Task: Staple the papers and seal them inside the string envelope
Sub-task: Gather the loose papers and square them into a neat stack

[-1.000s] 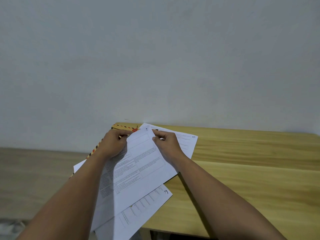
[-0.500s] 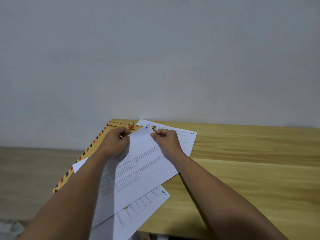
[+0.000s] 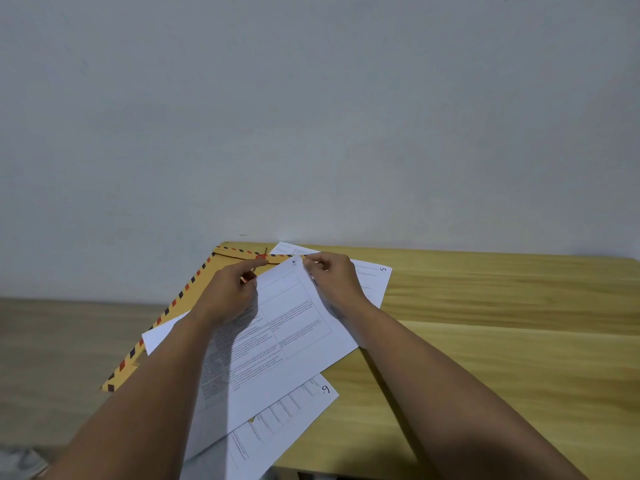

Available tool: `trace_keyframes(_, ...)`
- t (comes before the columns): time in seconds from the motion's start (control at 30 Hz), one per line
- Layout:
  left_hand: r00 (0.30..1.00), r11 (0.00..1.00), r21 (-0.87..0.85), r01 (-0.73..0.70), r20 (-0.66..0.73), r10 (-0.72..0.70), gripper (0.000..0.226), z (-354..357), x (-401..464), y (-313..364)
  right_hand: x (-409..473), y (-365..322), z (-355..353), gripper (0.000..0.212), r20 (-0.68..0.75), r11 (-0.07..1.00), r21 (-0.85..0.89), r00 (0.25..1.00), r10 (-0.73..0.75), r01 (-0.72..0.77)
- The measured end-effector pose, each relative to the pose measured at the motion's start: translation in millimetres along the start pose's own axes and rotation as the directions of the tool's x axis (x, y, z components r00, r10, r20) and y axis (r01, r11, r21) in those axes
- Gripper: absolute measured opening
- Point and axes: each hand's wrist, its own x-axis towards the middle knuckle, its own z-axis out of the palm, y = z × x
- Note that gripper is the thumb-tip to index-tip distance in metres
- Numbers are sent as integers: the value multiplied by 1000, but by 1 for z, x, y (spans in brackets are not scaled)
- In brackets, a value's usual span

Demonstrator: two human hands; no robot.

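Observation:
Several printed white sheets lie fanned out on a wooden table [image 3: 502, 358]. The top sheet [image 3: 280, 337] is held at its far edge by both hands. My left hand [image 3: 230, 294] pinches its upper left part, fingers curled. My right hand [image 3: 332, 280] pinches its upper right corner. A sheet marked 6 [image 3: 287, 420] sticks out below, and a sheet marked 5 [image 3: 372, 282] shows behind my right hand. Under the papers lies a yellow string envelope [image 3: 187, 296] with a red-and-blue striped border and a red button [image 3: 260, 257] near its flap. No stapler is visible.
The table's left edge runs just under the envelope, which overhangs it; the floor [image 3: 52, 358] lies beyond. A plain grey wall [image 3: 311, 116] stands right behind the table. Bare tabletop stretches to the right of the papers.
The view has tilted, so more of the envelope's striped left edge shows. Both hands stay on the top sheet's far edge, my left hand having shifted slightly.

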Motion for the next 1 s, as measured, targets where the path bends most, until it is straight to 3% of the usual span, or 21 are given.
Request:
trace_keyframes(0.1,999,998,61,-15,-38,17,37,4,-1,0,10,-4,-30,37,-10,936,-351,1000,24,-26)
trace_keyframes(0.2,998,994,100,-53,-40,57,39,6,-2,2,22,-5,-66,55,-28,680,-723,989,145,-120)
trace_keyframes(0.27,997,990,120,-70,-35,75,40,6,-1,3,23,-7,-84,72,-79,504,-838,960,270,-211)
trace_keyframes(0.33,996,989,129,-70,-39,76,39,7,1,2,23,-6,-96,88,-116,424,-869,938,327,-255)
trace_keyframes(0.47,995,984,155,-85,-43,93,41,10,3,3,31,3,-113,84,-144,508,-809,937,319,-297)
trace_keyframes(0.57,994,985,153,-81,-59,91,42,13,3,7,29,7,-124,55,-191,610,-701,922,338,-369)
trace_keyframes(0.7,992,982,157,-108,-55,117,48,16,1,16,20,18,-146,20,-277,807,-427,909,312,-407)
trace_keyframes(0.83,983,970,169,-176,-14,181,59,27,0,41,5,23,-184,14,-374,958,-97,901,217,-271)
trace_keyframes(1.0,965,945,197,-262,23,263,57,41,1,79,-30,6,-232,27,-554,989,-22,826,110,-147)
